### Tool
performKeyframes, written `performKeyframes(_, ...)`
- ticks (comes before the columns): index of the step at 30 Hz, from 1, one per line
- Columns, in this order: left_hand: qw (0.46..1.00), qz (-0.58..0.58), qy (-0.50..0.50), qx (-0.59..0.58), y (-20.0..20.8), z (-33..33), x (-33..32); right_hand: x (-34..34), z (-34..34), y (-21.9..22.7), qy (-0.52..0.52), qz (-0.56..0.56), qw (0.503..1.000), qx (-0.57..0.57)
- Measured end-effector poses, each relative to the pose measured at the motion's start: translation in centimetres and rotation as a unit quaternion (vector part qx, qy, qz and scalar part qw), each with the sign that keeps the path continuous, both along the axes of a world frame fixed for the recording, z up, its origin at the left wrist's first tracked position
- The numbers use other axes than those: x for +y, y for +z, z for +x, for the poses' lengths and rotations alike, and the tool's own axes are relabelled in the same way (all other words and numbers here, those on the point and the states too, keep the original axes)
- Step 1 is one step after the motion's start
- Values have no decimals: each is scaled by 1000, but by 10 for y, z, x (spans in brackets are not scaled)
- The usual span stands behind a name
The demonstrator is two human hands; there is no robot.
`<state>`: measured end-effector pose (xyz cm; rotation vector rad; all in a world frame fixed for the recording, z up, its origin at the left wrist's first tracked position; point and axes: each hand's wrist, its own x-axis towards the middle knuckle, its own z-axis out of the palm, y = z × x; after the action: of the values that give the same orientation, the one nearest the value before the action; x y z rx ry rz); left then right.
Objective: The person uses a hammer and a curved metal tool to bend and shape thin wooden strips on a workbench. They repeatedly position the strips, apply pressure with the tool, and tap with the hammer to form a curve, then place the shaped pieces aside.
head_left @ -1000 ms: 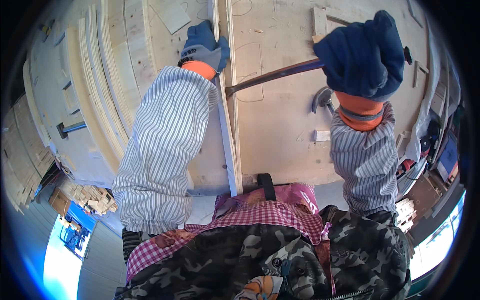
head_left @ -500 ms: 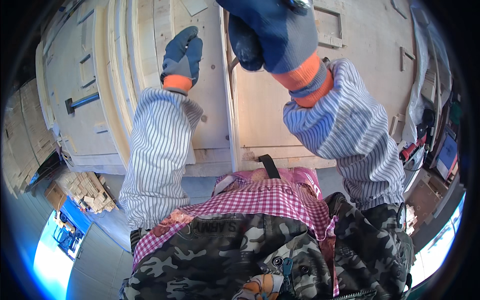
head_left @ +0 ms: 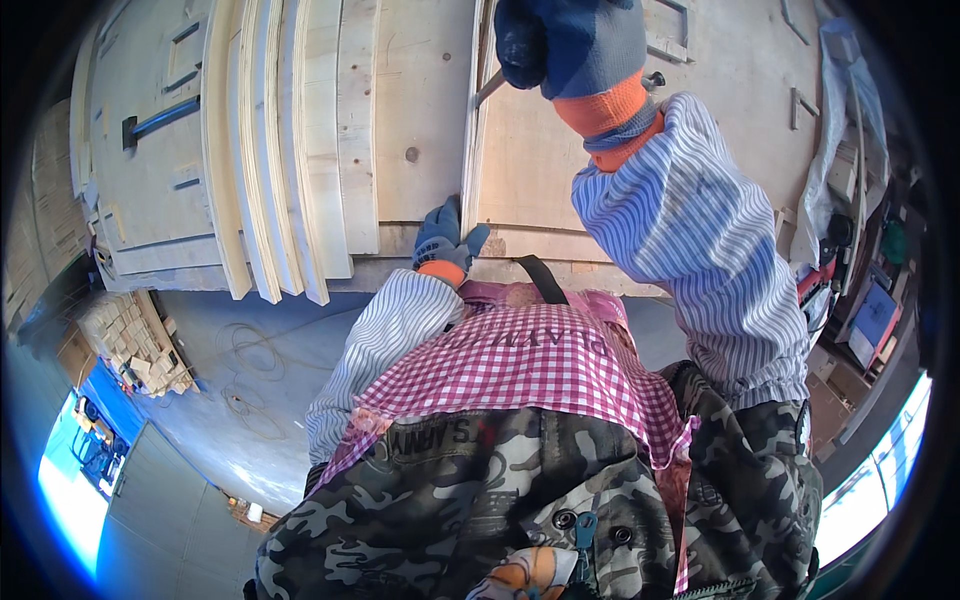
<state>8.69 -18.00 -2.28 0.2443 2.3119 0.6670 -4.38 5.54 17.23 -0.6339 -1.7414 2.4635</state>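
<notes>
My left hand (head_left: 443, 238), in a blue-grey coated glove with an orange cuff, is at the near end of an upright narrow wooden strip (head_left: 474, 150). Its fingers lie left of the strip and its thumb right, closed around that end. My right hand (head_left: 578, 50), gloved alike, is raised at the top of the view in a fist. A thin wooden handle (head_left: 490, 87) sticks out left of it, and a round dark metal end (head_left: 654, 80) shows to its right. The fingertips are hidden, so the tool's kind is unclear. Beneath lies a pale plywood panel (head_left: 540, 180).
Several long plywood strips (head_left: 285, 150) stand side by side on the left, past the panel's near edge. Beyond them lies a blue-handled hammer (head_left: 165, 120). Clear plastic sheeting (head_left: 845, 130) hangs at the right. Stacked wood offcuts (head_left: 130, 335) sit on the floor at lower left.
My left hand has come down and right, from above the boards to the strip's near end. My right fist has shifted slightly up and right. The view has shifted too.
</notes>
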Motion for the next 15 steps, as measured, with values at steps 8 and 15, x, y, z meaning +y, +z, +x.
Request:
performKeyframes(8,998,32,38,-27,-12,-11,-4,-22,39,-7,-68,95,993,-14)
performKeyframes(15,997,51,51,-9,-27,-12,-8,-21,48,-20,-5,17,991,136)
